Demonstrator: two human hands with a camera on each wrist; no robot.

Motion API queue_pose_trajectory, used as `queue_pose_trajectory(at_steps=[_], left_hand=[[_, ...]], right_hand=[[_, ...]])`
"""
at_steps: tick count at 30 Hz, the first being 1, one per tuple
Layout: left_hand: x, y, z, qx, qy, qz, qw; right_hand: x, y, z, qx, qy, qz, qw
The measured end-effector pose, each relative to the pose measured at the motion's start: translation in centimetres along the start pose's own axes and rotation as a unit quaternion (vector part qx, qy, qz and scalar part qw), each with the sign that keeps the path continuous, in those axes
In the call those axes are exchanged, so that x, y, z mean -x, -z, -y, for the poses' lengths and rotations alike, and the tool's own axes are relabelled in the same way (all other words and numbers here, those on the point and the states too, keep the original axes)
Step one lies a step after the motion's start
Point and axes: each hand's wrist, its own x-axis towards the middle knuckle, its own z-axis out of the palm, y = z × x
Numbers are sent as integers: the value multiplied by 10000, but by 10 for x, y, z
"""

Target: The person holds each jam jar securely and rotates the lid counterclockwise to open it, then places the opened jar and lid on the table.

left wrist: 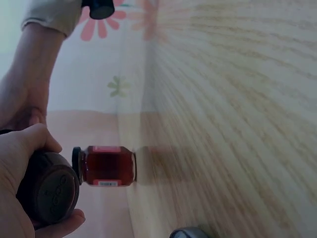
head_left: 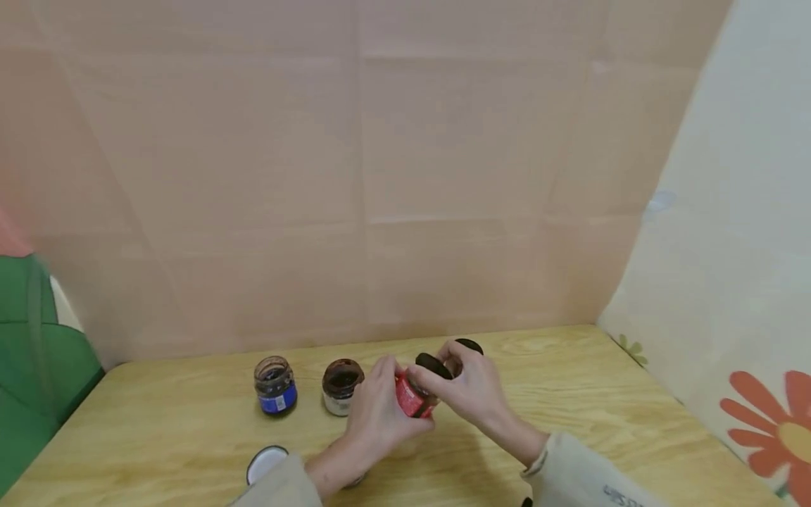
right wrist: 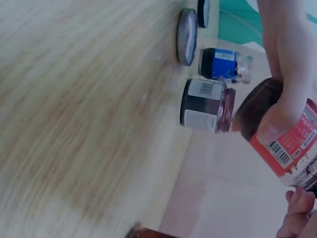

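Note:
My left hand [head_left: 383,415] grips a jar with a red label [head_left: 415,403], held tilted above the table. My right hand [head_left: 472,391] is at the jar's top, thumb and fingers around its black lid [head_left: 434,365]. Whether that lid is seated or loose, I cannot tell. In the left wrist view, the jar's dark base [left wrist: 53,191] faces the camera between the left hand's fingers. The right wrist view shows the red label [right wrist: 292,144] with a barcode, and right fingertips [right wrist: 296,196] at the jar's end.
Two lidless jars stand to the left: one blue-labelled [head_left: 277,398], one white-labelled [head_left: 338,403]. An upturned lid [head_left: 266,462] lies near the left sleeve; another lid [right wrist: 203,12] lies farther off. A closed jar of reddish contents [left wrist: 109,166] stands behind my right hand.

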Motion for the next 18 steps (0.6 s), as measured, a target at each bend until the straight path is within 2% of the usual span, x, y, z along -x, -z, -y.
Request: queue_pose_trajectory(at_steps=[4,8,18], left_hand=[[3,-4,0,215,-60,-142,9997],[3,-8,0,455,-115,-68,9989],[5,-6,6,770,36,294,9966]], right_hand=[[2,0,-4,-185,360,-75,9992],[3,1,-9,-393,609,-103,9973],[5,-4,-11,-640,480,98,9967]])
